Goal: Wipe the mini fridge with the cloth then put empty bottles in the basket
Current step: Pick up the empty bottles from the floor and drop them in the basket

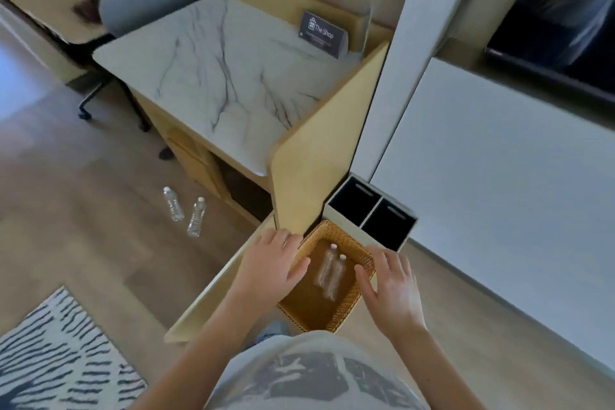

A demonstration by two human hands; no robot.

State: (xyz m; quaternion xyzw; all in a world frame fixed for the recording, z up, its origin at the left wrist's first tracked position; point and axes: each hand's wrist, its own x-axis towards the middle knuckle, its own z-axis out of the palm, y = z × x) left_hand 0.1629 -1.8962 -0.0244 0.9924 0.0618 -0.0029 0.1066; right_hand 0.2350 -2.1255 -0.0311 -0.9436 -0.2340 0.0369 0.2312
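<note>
Bottles lay in two places. Two bottles (330, 271) rested side by side on the floor of the wicker basket (346, 309), caps pointing away from you, their sides touching or nearly so. Two more bottles (184, 211) lay on the wood floor (83, 210) well to the left, near the foot of the cabinet (309, 156), caps also pointing away.

Your left hand (269, 268) hung over the left rim of the basket, fingers spread and loosely open, holding nothing; its thumb reached in toward the bottles but stopped short of them. Your right hand (392, 286) hung over the right rim, fingers likewise spread and empty, thumb angled inward, also clear of the bottles. The pair in the basket lay between your two hands, below the fingers. Whether either palm touched the rim could not be told.

The basket stood on the floor against the cabinet's side panel, just beside a white two-slot bin (332, 206). A marble top (216, 76) carried a small dark sign (321, 33). A striped rug (50, 359) lay at lower left.
</note>
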